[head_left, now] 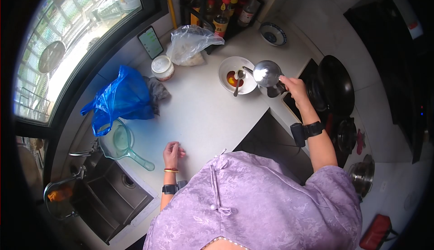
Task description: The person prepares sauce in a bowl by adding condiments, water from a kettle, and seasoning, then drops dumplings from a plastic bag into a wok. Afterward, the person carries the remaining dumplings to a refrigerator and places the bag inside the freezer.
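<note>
Blue plastic bag [123, 96] lay ahead & left of L fingers [181, 153]; translucent green handled basin [142, 159] nearer, same side. Dark sink [108, 200] further left & closer in than those fingers. White-lidded jar [162, 66] well ahead of them, lit phone [150, 42] farther out. Clear bag [194, 42], pale contents, just R of jar. Red-capped btls [246, 15] past that. Patterned bowl [273, 34] ahead of R fingers [283, 79]; blk wok [341, 85] to their R.

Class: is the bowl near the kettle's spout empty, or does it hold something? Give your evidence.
Not empty: the bowl shows dark liquid with something yellow inside, and a spoon rests in it.
</note>
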The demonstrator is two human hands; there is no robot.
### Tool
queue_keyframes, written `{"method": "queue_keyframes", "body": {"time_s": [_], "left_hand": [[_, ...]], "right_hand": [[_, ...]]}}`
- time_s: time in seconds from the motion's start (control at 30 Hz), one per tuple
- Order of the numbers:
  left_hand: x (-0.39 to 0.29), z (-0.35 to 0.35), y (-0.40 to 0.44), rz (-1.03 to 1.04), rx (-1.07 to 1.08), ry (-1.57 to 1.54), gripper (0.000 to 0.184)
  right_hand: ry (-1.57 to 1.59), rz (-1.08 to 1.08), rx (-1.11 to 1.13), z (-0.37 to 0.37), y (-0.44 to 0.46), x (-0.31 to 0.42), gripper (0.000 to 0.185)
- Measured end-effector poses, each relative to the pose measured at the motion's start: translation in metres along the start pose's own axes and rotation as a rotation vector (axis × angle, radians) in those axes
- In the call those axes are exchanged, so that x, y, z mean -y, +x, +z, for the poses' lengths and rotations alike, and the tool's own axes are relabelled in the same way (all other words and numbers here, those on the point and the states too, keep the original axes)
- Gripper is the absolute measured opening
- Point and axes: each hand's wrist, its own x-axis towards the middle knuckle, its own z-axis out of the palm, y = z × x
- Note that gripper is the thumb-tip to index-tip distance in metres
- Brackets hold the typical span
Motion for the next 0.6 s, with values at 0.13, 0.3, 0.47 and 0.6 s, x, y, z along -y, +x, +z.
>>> {"method": "queue_keyframes", "body": {"time_s": [0.13,0.3,0.47,0.6], "left_hand": [[-0.005,0.002,-0.003,0.009,-0.002,0.012,0.017],[-0.001,0.001,0.0,0.001,-0.002,0.014,0.017],[-0.001,0.001,0.0,-0.006,-0.025,0.024,0.017],[-0.004,0.005,-0.001,-0.031,-0.099,0.049,0.016]], "right_hand": [[0.515,0.25,0.041,-0.005,-0.01,-0.013,0.033],[1.124,0.413,-0.098,0.002,0.012,-0.038,0.036],[1.241,0.283,-0.253,0.01,0.074,-0.039,0.041],[1.259,0.306,-0.38,0.017,0.135,-0.037,0.043]]}}
